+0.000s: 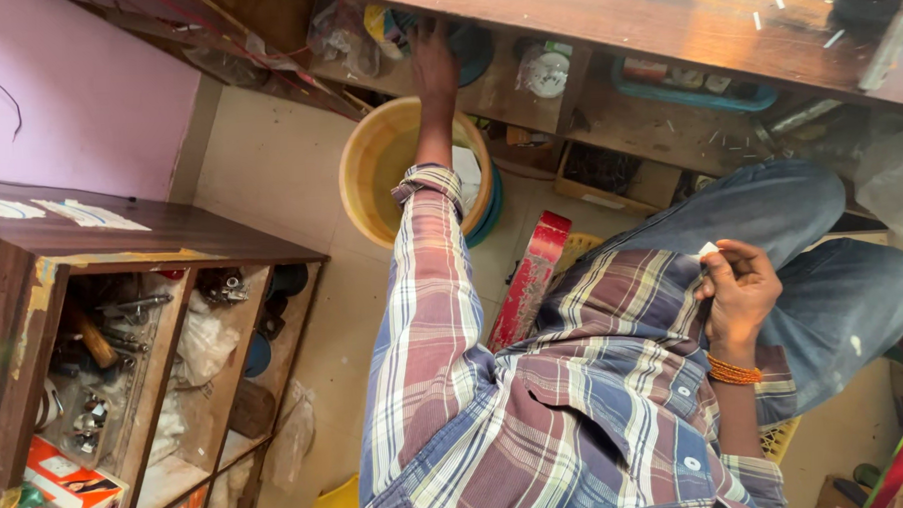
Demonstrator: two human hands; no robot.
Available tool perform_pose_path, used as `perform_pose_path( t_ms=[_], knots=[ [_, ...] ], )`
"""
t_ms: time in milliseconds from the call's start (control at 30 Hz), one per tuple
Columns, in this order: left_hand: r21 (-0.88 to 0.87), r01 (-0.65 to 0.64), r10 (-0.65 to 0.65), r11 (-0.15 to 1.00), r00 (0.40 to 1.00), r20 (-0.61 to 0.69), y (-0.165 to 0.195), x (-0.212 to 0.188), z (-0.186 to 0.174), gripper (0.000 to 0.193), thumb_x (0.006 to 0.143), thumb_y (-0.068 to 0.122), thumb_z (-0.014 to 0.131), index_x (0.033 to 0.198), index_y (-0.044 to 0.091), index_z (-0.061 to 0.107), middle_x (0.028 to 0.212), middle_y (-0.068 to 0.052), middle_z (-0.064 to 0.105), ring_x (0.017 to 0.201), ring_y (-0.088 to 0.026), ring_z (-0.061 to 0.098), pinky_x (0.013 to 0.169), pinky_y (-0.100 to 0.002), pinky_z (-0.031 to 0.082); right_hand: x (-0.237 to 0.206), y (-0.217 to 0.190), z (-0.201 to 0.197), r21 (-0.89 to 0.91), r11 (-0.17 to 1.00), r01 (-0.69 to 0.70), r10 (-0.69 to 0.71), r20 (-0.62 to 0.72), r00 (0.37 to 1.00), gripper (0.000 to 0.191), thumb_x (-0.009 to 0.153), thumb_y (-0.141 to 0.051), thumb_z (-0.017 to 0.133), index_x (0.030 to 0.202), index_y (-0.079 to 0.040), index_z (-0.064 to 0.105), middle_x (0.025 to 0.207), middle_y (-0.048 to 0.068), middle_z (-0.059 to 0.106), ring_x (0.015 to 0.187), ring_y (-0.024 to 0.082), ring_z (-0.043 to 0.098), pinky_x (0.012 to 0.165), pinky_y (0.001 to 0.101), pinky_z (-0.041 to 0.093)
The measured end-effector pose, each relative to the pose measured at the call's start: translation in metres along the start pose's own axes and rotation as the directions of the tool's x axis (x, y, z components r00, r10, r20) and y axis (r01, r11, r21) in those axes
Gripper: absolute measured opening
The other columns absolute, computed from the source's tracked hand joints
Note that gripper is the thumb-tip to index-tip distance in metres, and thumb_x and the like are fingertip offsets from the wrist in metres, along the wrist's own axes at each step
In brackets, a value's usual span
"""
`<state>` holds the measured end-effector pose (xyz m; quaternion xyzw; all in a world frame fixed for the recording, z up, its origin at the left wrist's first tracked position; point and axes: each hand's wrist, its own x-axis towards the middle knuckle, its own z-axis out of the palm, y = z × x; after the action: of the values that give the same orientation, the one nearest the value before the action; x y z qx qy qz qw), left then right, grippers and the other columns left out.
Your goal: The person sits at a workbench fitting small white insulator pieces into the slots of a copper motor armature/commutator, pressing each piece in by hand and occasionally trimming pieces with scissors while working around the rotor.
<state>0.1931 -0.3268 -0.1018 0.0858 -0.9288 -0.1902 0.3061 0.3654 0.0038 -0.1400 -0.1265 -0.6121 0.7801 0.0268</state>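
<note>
My left hand (433,66) reaches far out into the open shelf under a wooden table (664,21). It is at a blue round thing (474,48) and some clear plastic bags (342,32), and its fingers are lost in the shadow. My right hand (738,292) rests by my lap against my plaid shirt and pinches a small white piece (709,249) between thumb and fingers. Orange bangles sit on that wrist.
A yellow tub (389,171) stands on the floor below my left arm, with a red stool (530,281) beside it. A wooden cabinet (124,326) with tools and boxes stands at the left. The shelf also holds a blue tray (691,97) and a box of small dark parts (609,173).
</note>
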Motion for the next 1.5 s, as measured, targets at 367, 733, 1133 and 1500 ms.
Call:
perform_pose_path(
  t_ms=[367,733,1133,1500],
  knots=[
    [0.02,0.037,-0.034,0.999,0.994,-0.108,0.017,0.0,0.036,0.039,0.078,-0.001,0.062,0.115,0.01,0.067,0.133,-0.022,0.056,0.125,-0.048,0.05,0.108,-0.056,0.042,0.021,0.01,-0.04,0.056,0.998,-0.042,0.04,0.029,0.999,0.02,0.101,0.003,0.069,0.119,0.005,0.062,0.094,0.011,0.068,0.062,0.01,0.056,0.055,0.0251,0.05],
    [-0.807,-0.071,0.474,0.586,0.838,0.271,0.144,-0.077,-0.045,0.027,0.091,-0.009,0.053,0.11,0.004,0.068,0.102,-0.009,0.072,0.093,-0.026,0.068,0.084,-0.038,0.055,0.069,0.019,-0.1,0.093,0.953,-0.289,0.286,0.047,0.957,0.028,0.093,0.001,0.07,0.119,0.011,0.068,0.091,0.013,0.071,0.076,0.018,0.07,0.074,0.0307,0.059],
    [-0.924,-0.071,0.618,-0.375,0.724,-0.306,0.297,-0.078,-0.078,0.016,0.099,0.01,0.066,0.111,0.0,0.07,0.125,-0.017,0.063,0.108,-0.037,0.065,0.093,-0.047,0.058,0.08,0.012,-0.065,-0.105,0.97,-0.221,0.24,0.236,0.942,0.03,0.094,-0.004,0.068,0.124,0.002,0.07,0.094,0.005,0.075,0.081,0.009,0.067,0.074,0.0229,0.056],
    [-0.111,0.809,0.813,-0.578,0.583,0.013,0.323,-0.041,-0.086,0.076,0.088,0.069,0.058,0.123,0.001,0.064,0.15,-0.018,0.047,0.129,-0.031,0.049,0.105,-0.039,0.044,0.102,-0.001,-0.082,-0.128,0.963,-0.238,0.246,0.047,0.968,0.024,0.093,0.002,0.071,0.117,0.004,0.071,0.09,0.006,0.073,0.076,0.01,0.067,0.07,0.0249,0.057]
  ],
)
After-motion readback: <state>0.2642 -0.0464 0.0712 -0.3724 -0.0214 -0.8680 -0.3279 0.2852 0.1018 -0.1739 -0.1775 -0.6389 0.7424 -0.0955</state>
